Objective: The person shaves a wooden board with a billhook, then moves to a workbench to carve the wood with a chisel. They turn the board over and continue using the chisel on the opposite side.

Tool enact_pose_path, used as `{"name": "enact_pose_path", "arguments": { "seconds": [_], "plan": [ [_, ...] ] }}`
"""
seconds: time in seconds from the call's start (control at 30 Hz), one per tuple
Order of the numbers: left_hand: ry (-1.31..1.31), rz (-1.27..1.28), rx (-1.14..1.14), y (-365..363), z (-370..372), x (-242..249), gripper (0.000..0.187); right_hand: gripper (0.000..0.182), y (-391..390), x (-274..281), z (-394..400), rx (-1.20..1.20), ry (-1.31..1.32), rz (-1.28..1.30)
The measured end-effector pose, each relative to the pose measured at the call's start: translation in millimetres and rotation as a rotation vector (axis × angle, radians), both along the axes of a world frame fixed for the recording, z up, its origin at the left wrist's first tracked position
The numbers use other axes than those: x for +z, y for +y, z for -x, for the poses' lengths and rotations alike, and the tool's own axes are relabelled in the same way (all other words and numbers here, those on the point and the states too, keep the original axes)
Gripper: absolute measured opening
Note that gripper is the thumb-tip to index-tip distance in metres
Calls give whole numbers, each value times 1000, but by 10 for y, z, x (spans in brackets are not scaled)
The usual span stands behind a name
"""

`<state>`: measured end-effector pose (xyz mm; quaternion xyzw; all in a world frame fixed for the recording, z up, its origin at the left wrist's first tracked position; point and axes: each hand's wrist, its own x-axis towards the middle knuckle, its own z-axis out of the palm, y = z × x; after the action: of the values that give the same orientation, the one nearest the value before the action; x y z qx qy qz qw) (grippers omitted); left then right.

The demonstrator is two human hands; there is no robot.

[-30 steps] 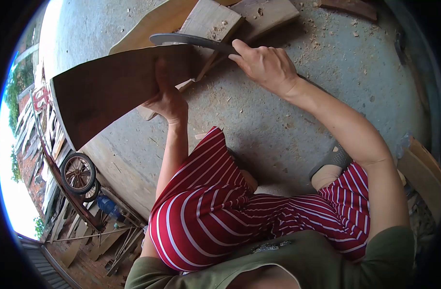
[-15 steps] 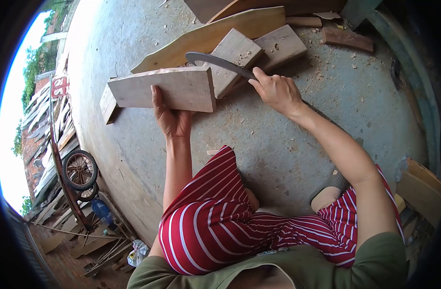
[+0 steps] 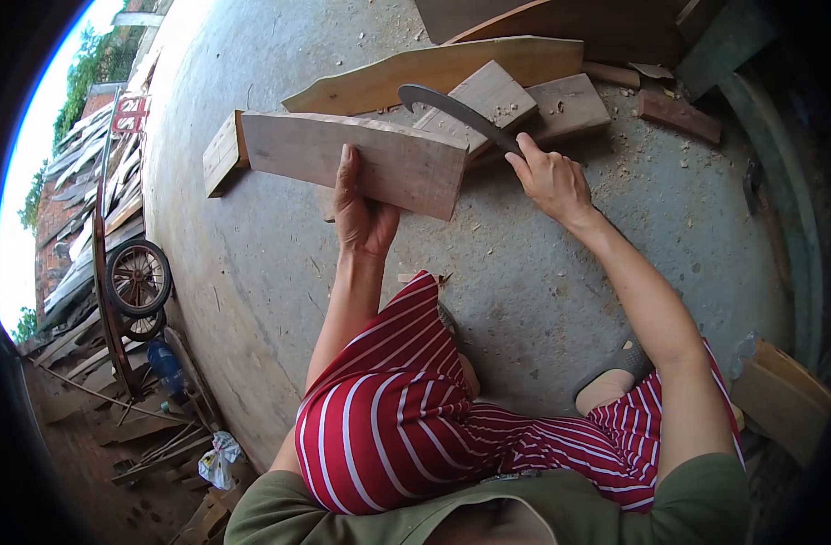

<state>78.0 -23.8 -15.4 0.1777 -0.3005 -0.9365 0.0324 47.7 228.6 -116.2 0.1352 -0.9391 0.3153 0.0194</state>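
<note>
My left hand [image 3: 365, 218] is closed around the lower edge of a thick wooden board [image 3: 297, 150], thumb on its near face. The board is held up, its right end lower than its left. In my right hand [image 3: 557, 186] is a billhook [image 3: 461, 113], a dark curved blade with a hooked tip; its handle is hidden in the fist. The blade points left above the board's right half, apart from it in view. Behind it, a pale wood block [image 3: 493, 91] with chips on top leans on another block [image 3: 572, 107].
A yellowish board with a shaped edge [image 3: 361, 86] lies beyond the blocks. Another wood block [image 3: 223, 159] sits at left, and a reddish offcut [image 3: 679, 116] at right. Chips litter the concrete floor [image 3: 524, 272]. A spoked wheel [image 3: 138, 278] and scrap wood are far left.
The board has tilted, its right end dropping, and more of the left block shows behind it. The whole view has shifted, so floor items appear further right. Both hands keep their holds.
</note>
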Motion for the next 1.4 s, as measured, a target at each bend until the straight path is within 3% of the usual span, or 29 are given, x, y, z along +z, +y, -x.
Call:
{"name": "enact_pose_path", "arguments": {
  "seconds": [0.13,0.23,0.4,0.47,0.5,0.53,0.6,0.63,0.67,0.77,0.9,0.97,1.0,1.03,1.13,1.23,1.3,1.37,1.4],
  "plan": [
    [13,152,-57,14,1,31,48,33,33,-40,-5,-4,-13,6],
    [41,233,-113,28,100,59,50,34,44,-202,-10,-30,200,92],
    [172,731,-201,-46,442,-224,49,38,138,-301,41,-56,389,221],
    [193,789,-197,-6,564,-359,47,37,139,-274,28,-87,415,201],
    [220,850,-176,27,623,-397,45,36,145,-270,19,-104,449,185],
    [219,844,-200,-7,673,-391,45,40,145,-309,-9,-168,780,-249],
    [442,769,-196,-153,767,-274,40,40,193,-376,-7,-162,722,-153],
    [456,760,-156,-51,791,19,37,40,197,-400,-10,-141,672,-46],
    [439,754,-125,48,808,306,35,44,188,-354,0,-177,810,-70],
    [569,1179,-214,-125,971,454,34,45,159,-259,-18,-177,806,-71],
    [535,1035,-164,33,794,319,31,46,121,101,32,-160,737,31],
    [465,920,-16,20,634,257,31,48,73,448,17,-181,699,21],
    [451,897,3,-8,582,236,31,50,46,377,47,-107,673,189],
    [448,900,4,-22,571,204,31,50,19,332,45,-105,671,192],
    [480,921,57,81,493,218,30,50,-3,156,60,-127,613,-62],
    [461,905,104,252,547,236,29,50,26,120,92,-139,683,45],
    [461,943,106,154,452,189,28,40,112,439,89,-78,568,172],
    [394,932,81,100,396,199,30,21,108,848,131,60,47,296],
    [396,928,118,169,418,199,30,21,84,761,156,57,54,305]
  ]
}}
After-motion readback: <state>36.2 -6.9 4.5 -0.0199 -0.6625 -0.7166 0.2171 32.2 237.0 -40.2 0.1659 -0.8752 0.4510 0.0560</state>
